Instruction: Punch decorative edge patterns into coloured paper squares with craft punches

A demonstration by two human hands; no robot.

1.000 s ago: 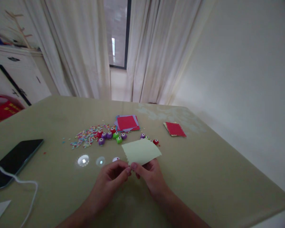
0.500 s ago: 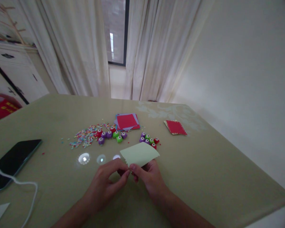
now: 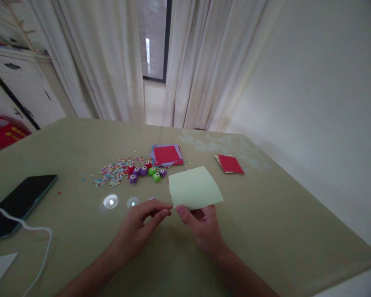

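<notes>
A pale green sheet of paper (image 3: pixel 196 187) is held up over the table, its left edge jagged and uneven. My right hand (image 3: pixel 202 227) grips it at the lower edge, thumb on top and fingers underneath. At the sheet's lower left corner is my left hand (image 3: pixel 142 225), thumb and forefinger brought close together. Whether a small piece is between those fingertips cannot be made out. Beyond the hands lie several red, purple and green beads with eye-like tops (image 3: pixel 144 170), next to a scatter of small coloured confetti bits (image 3: pixel 114 173).
A stack of red, purple and blue paper squares (image 3: pixel 167 154) lies behind the beads. To the right is a smaller red card stack with a stitched-looking border (image 3: pixel 229 164). A dark phone (image 3: pixel 21 202), a white cable (image 3: pixel 34 227) and a white paper corner (image 3: pixel 0 268) are at left.
The green sheet has tilted up and shifted right with my right hand, showing more of its face and covering the right bead group. My left hand has moved slightly up, its fingertips still by the corner.
</notes>
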